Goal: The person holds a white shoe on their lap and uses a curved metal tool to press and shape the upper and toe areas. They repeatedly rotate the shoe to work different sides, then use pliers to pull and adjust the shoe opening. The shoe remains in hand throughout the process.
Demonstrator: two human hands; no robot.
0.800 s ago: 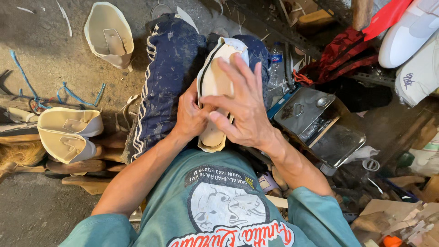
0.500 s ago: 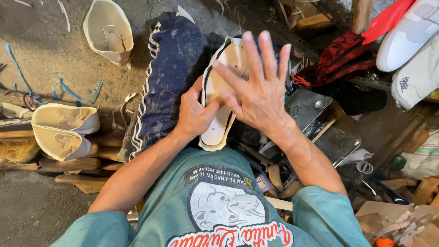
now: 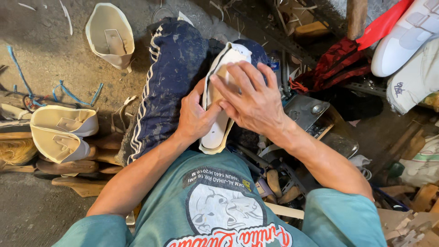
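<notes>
Shoe upper (image 3: 218,114), cream and white, rests on the person's lap over the dark blue trousers (image 3: 169,87), between both hands. Left hand (image 3: 196,116) grips its lower side, fingers closed around the edge, though the fingertips are hidden behind the piece. Right hand (image 3: 251,103) lies flat on top, fingers spread and pressing, and covers most of the middle, so the surface beneath cannot be made out. Only the toe end and the lower tip show clearly. On the floor to the left lie two stacked similar uppers (image 3: 59,132), and another (image 3: 109,36) lies farther up. A metal tin (image 3: 306,112) sits just right of the wrist, partly hidden. White shoes (image 3: 407,41) are cut off at the top right corner.
</notes>
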